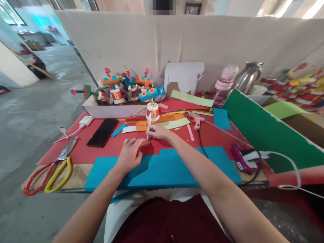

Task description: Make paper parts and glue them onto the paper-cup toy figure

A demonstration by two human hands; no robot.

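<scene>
Fingers of the right hand (158, 131) grasp a white pen (149, 126); left hand (130, 155) should pin the small red paper piece (146, 144) flat, steadying strokes

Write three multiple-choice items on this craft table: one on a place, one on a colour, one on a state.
1. Where does the black phone lie?
A. left of the hands
B. on the green board
C. in the white box

2. What colour is the foam sheet nearest the person?
A. yellow
B. blue
C. white

3. What does the right hand hold?
A. scissors
B. nothing
C. a white pen

Answers: 1 A, it rests on the red sheet left of both hands. 2 B, it is plainly blue. 3 C, the fingers grip the pen upright beside the left hand.
</scene>
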